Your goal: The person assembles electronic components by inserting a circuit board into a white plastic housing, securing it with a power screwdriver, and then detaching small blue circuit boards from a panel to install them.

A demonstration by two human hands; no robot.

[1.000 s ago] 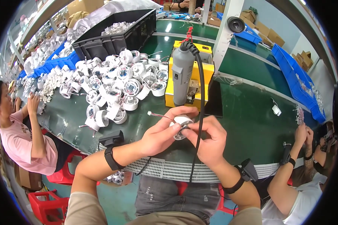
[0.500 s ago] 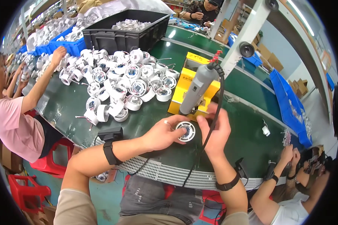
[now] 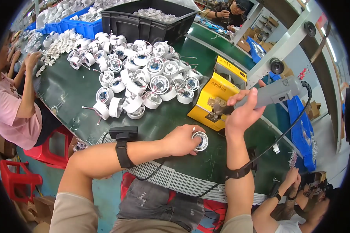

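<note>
While the left hand [image 3: 182, 140] pinches a round white housing [image 3: 200, 141] by its left edge, the right hand [image 3: 243, 116] is wrapped around the body of a corded grey electric screwdriver [image 3: 278, 92]. The housing sits low over the green work surface [image 3: 76, 112], open face turned up, a small circuit board showing inside its ring; being round, it offers no long axis. It lies to the left of the right hand and a little closer to the person, with the left hand right on it. The screwdriver's long axis slants from its cord end at upper right down to the lower left, so the working end points leftward, beyond the housing's far side. Its tip is hard to make out behind the fingers, and whether it touches the metal bracket [image 3: 217, 108] I cannot tell. That bracket is fixed to a yellow stand [image 3: 208, 101], just beyond the hands. Farther left, a heap of similar white housings [image 3: 155, 66] spreads across the surface, with a black crate [image 3: 140, 32] behind it.
</note>
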